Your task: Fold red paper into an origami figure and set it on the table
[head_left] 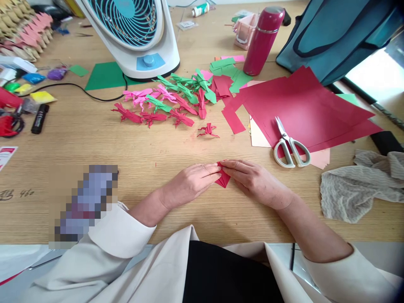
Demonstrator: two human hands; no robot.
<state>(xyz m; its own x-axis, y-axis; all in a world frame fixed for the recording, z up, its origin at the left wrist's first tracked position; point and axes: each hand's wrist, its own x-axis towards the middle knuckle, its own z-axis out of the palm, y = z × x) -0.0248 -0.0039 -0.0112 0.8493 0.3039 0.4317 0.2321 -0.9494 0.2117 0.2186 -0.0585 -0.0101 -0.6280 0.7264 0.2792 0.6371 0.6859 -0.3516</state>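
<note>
A small folded piece of red paper [223,180] lies on the wooden table in front of me, with crease lines fanning toward its near point. My left hand [197,179] presses on its left side, fingers together. From the right, my right hand [252,179] bears on its upper right edge, fingers also held together. The fingers of both hands hide the paper's far part. Just beyond them stands a small red origami figure [208,130] with thin legs. Behind it lie several folded red figures [183,118], with green [189,90] and pink [139,97] ones.
White-handled scissors [292,149] rest on large red sheets [303,105] to the right. A fan [148,63], a red flask [263,42] and a blue bag [334,38] stand at the back. A crumpled cloth [350,191] lies right; a black marker [40,118] lies left.
</note>
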